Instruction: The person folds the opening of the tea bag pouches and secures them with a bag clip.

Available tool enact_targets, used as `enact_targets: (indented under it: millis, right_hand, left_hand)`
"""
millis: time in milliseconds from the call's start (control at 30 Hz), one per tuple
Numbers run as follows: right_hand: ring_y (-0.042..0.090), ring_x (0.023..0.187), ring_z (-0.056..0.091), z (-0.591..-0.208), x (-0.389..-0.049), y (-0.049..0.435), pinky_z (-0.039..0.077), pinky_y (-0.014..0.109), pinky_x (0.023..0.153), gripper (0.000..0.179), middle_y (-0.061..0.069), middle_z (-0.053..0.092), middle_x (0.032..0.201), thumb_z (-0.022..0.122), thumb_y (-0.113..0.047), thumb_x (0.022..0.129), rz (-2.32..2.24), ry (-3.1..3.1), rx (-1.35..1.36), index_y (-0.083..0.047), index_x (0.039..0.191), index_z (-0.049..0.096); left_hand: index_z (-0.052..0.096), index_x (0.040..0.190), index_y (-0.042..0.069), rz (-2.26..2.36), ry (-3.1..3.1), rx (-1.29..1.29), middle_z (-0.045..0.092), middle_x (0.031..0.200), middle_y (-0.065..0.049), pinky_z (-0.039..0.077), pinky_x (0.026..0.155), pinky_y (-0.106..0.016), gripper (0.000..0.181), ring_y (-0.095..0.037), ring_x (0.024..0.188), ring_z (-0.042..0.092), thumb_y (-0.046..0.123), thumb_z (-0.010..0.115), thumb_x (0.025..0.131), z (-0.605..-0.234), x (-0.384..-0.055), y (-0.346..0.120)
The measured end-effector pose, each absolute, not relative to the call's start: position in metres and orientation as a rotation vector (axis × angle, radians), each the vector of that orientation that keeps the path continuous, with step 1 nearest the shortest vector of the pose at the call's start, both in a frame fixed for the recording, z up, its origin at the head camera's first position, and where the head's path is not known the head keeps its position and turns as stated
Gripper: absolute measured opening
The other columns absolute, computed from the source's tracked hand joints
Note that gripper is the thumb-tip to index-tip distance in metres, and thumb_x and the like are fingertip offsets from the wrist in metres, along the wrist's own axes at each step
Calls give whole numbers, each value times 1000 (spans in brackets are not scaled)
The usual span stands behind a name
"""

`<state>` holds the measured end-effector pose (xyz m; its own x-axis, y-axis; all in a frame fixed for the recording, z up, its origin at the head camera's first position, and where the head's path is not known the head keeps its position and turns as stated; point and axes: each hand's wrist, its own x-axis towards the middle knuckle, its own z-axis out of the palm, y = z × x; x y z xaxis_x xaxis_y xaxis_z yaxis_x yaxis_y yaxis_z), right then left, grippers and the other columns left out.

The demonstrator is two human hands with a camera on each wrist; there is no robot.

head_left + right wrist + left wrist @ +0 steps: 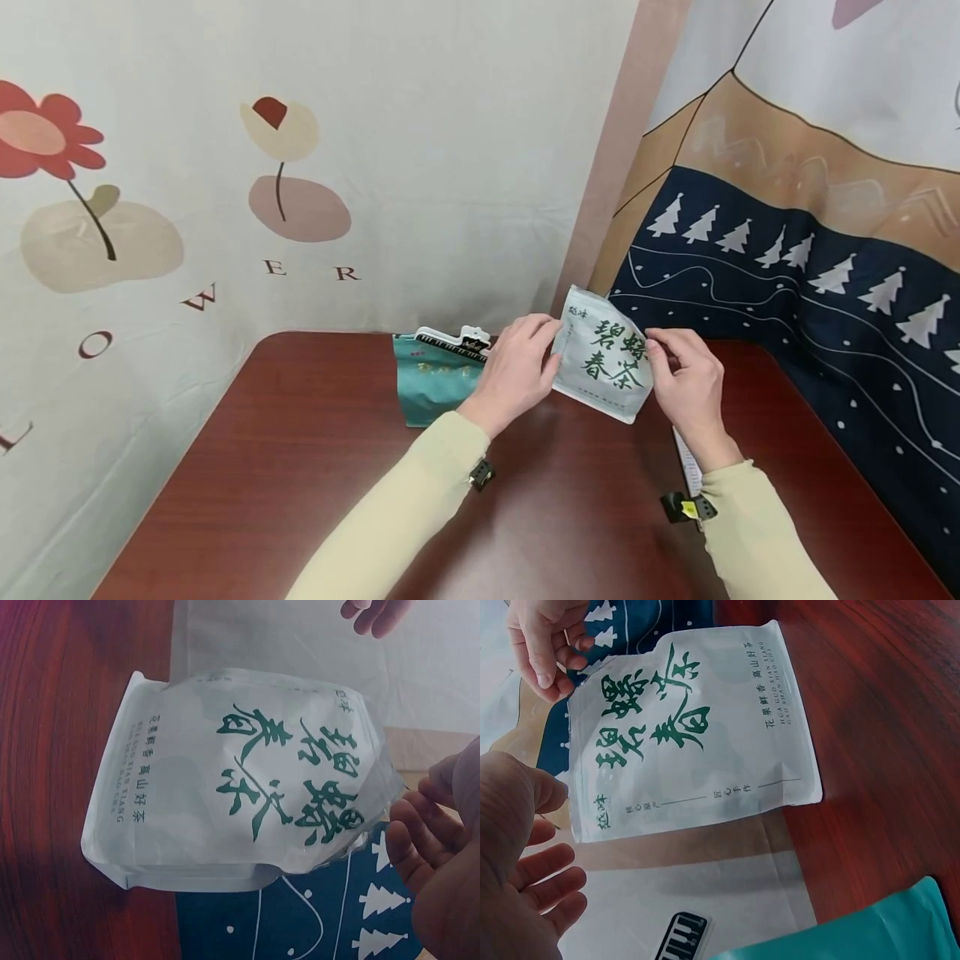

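1. A white tea pouch with large green characters is standing upright on the dark red wooden table, tilted a little, toward the back of the table near the corner where the two wall cloths meet.
2. The left hand is reaching to the pouch's upper left edge — thumb and fingertips are meeting at that edge in the head view, pinching it lightly; the left wrist view is showing the other fingers relaxed and apart.
3. The right hand is pinching the pouch's upper right edge between thumb and forefinger, the remaining fingers loosely curled behind it.
4. In the right wrist view the pouch is filling the middle of the picture, its sealed bottom resting on the table and its top near the fingers.
5. A teal pouch is lying just left of the left hand, closed by a clip printed with piano keys.
6. A flower-printed cloth is hanging behind the table — a navy cloth with white trees is hanging to the right.
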<state>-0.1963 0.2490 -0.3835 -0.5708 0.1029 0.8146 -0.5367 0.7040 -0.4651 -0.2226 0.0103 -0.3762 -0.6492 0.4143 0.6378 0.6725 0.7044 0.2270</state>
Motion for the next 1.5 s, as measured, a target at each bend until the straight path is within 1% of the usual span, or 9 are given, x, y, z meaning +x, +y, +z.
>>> enact_targets:
  millis: [233, 633, 900, 1033, 1167, 1500]
  right_hand:
    - [-15, 85, 51, -382, -197, 255, 40, 2, 75, 14, 19, 72, 97, 67, 6, 94, 897, -2016, 305, 4, 103, 78]
    - [-12, 81, 51, -387, -200, 259, 38, 4, 71, 17, 17, 73, 95, 66, 6, 94, 902, -2032, 275, 1, 103, 79]
    - [-15, 81, 49, -391, -203, 260, 37, 5, 71, 15, 18, 72, 95, 66, 6, 94, 907, -2059, 257, 3, 102, 79]
    - [-14, 79, 47, -393, -204, 260, 36, 6, 69, 14, 18, 72, 94, 66, 7, 94, 903, -2066, 261, 4, 101, 78]
    - [-14, 78, 46, -395, -204, 260, 35, 5, 69, 14, 18, 72, 94, 66, 7, 94, 902, -2077, 257, 3, 100, 79]
    - [-11, 79, 47, -399, -204, 260, 39, 10, 67, 14, 17, 72, 95, 67, 7, 94, 902, -2103, 248, 3, 100, 79]
  left_hand:
    - [66, 133, 6, -623, -2391, -827, 64, 130, -9, 47, 106, -39, 39, -26, 122, 59, 14, 71, 96, -374, -224, 19]
    - [65, 136, 9, -581, -2439, -827, 62, 137, -7, 47, 108, -39, 39, -24, 128, 57, 18, 69, 98, -366, -230, 34]
    - [61, 142, 10, -520, -2503, -868, 59, 144, -6, 43, 114, -36, 44, -21, 134, 53, 23, 66, 101, -358, -234, 44]
    - [59, 145, 11, -466, -2519, -887, 56, 148, -4, 40, 116, -34, 47, -20, 138, 50, 26, 65, 101, -356, -236, 48]
    - [59, 145, 12, -443, -2496, -904, 54, 151, -4, 39, 117, -35, 47, -20, 140, 48, 26, 65, 101, -354, -239, 52]
    - [59, 145, 13, -400, -2464, -950, 51, 155, -5, 39, 118, -37, 47, -19, 144, 46, 25, 66, 100, -349, -245, 64]
